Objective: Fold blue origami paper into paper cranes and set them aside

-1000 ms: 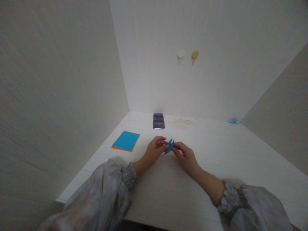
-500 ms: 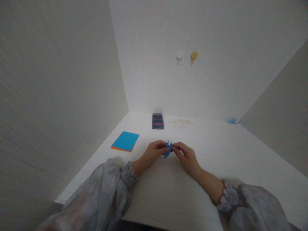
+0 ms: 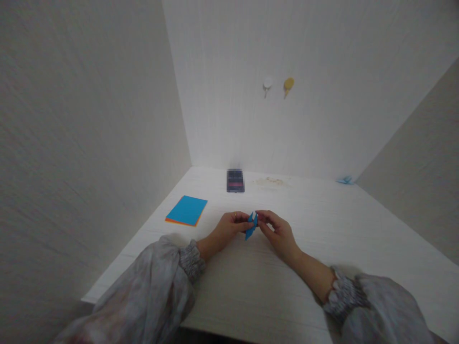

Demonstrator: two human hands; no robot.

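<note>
Fingers of the left hand (image 3: pixel 232 226) pinch the folded blue paper (image 3: pixel 251 228) from nine o'clock; the right hand (image 3: pixel 277 231) meets it at three, its grip unclear. Probably light, crisp and easily creased, it seems best held mid-body, sparing the slender tips towards twelve.

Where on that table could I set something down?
Bare white tabletop lies between the forearms, and right of the right hand toward the light-blue folded paper in the far right corner. Crowded: the middle, where the left hand grips the blue origami.
</note>
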